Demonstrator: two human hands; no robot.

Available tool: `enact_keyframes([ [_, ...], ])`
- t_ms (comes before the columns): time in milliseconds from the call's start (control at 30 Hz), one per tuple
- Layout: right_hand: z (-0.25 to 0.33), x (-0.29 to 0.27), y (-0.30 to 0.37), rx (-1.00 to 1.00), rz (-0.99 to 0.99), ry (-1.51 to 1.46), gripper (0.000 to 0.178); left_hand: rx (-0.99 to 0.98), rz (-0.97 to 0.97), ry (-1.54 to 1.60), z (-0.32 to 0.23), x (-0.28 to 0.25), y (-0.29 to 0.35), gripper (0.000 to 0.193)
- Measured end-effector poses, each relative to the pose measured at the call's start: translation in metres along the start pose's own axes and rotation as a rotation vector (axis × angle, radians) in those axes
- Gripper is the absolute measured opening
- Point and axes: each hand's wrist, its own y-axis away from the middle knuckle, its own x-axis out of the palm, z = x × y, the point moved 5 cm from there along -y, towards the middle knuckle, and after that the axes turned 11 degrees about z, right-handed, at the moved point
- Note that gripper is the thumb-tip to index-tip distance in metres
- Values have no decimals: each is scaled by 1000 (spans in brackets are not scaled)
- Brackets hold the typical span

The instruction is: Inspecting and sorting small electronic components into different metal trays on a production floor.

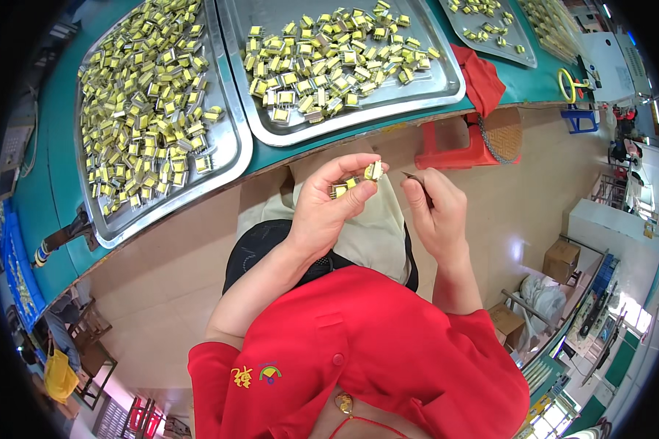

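Below trays, left hand [328,201] pinches component [373,170] (yellow).

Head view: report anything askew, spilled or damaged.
Nothing spilled or damaged shows. The yellow parts lie loose but inside their metal trays. One oddity: a red cloth hangs over the green table's edge.

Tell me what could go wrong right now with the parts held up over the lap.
1. The left hand pinches one yellow part at its fingertips with more in the palm, off the table; any could drop to the floor.
2. The right hand holds a thin tool near the fingers; a slip might prick them.
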Motion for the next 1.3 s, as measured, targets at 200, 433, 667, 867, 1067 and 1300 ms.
enact_keyframes([
  [200, -4, 6, -1, 18, 15, 22, 20, -56, 19, 177, 3, -1, -1, 33],
  [433, -5, 6, -4, 22, 1, 51, 26, -96, 54, 296, 5, 0, -1, 34],
  [667, 4, 1, -7, -21, 9, 208, 41, -50, 27, 145, 2, 0, 0, 35],
  [867, 10, 0, -5, -59, -18, 309, 44, -41, 12, 52, 1, 2, 0, 35],
  [1067, 11, -1, -4, -52, -32, 335, 43, -30, 1, 36, 0, 3, 0, 35],
  [1300, 11, 1, -4, -36, -29, 355, 39, -19, -17, 36, -1, 3, -1, 34],
])
